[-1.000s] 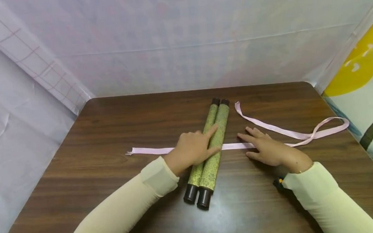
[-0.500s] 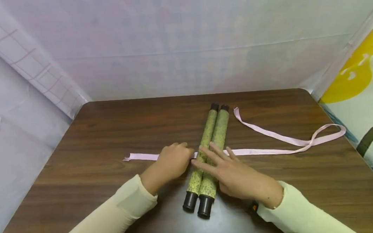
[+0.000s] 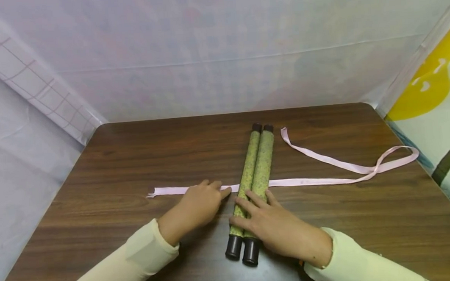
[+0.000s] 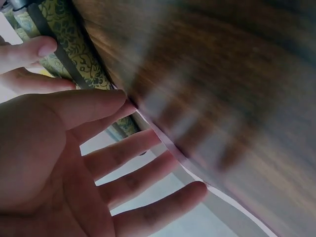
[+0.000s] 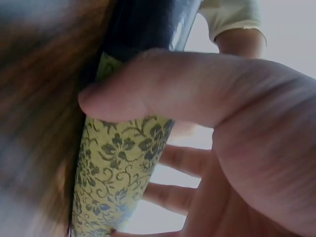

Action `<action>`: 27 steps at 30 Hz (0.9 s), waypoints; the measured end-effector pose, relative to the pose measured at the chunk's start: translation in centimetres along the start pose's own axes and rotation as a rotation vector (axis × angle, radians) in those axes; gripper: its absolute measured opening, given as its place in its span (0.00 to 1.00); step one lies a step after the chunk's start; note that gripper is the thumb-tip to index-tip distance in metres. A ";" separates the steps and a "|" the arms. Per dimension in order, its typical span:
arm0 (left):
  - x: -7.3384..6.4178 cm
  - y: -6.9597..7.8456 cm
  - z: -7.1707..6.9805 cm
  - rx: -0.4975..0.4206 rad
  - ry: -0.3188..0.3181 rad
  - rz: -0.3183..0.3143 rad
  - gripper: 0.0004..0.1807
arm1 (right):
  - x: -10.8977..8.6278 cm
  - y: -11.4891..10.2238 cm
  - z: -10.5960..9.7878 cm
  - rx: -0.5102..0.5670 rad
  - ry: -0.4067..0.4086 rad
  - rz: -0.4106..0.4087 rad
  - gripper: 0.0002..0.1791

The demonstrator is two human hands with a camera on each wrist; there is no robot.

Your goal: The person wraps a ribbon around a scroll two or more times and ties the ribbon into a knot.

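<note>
Two slim scrolls with black end caps, a left scroll [image 3: 251,164] and a right scroll [image 3: 265,155], lie side by side on the wooden table. Their yellow-green covers show dark flowers in the right wrist view. My right hand [image 3: 281,229] holds both near their lower ends, fingers across the top and the thumb [image 5: 121,96] along the right scroll's side. A pink ribbon [image 3: 311,181] runs crosswise beneath them. To their left, my left hand [image 3: 194,205] rests over the ribbon with loosely extended fingers; in the left wrist view its fingertips lie along the ribbon's edge.
The ribbon's long right part loops near the table's [image 3: 133,145] right edge, its end lying beside the scrolls' far caps. A pale cloth wall [image 3: 220,51] stands behind the table. At the right hangs a printed sheet with a yellow shape [image 3: 421,90].
My left hand has left the scrolls and moved left onto the ribbon. My right hand has come over onto the scrolls, then slid toward their near ends, which have shifted slightly right.
</note>
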State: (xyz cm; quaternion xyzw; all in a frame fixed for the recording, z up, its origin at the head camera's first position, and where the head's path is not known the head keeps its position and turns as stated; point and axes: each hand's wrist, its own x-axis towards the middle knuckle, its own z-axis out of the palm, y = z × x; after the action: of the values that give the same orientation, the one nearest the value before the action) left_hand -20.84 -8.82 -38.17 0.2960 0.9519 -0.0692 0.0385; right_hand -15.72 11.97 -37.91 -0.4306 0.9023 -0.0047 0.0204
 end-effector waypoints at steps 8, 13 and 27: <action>-0.8 -0.5 -0.2 -0.038 -0.084 -0.045 0.27 | -0.6 0.1 -0.8 -0.061 0.008 -0.046 0.43; -1.7 -1.8 -0.2 -0.107 -0.171 -0.112 0.31 | -0.8 0.0 -1.0 -0.071 -0.012 -0.050 0.40; -4.0 -6.4 0.4 -0.305 -0.190 -0.124 0.31 | -1.2 -0.1 -1.1 -0.070 -0.027 -0.035 0.38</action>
State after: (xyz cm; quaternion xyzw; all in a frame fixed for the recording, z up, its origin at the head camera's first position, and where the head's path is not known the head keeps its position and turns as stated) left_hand -21.17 -16.39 -37.43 0.2194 0.9599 0.0458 0.1681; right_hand -14.93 12.84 -36.76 -0.4468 0.8939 0.0321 0.0174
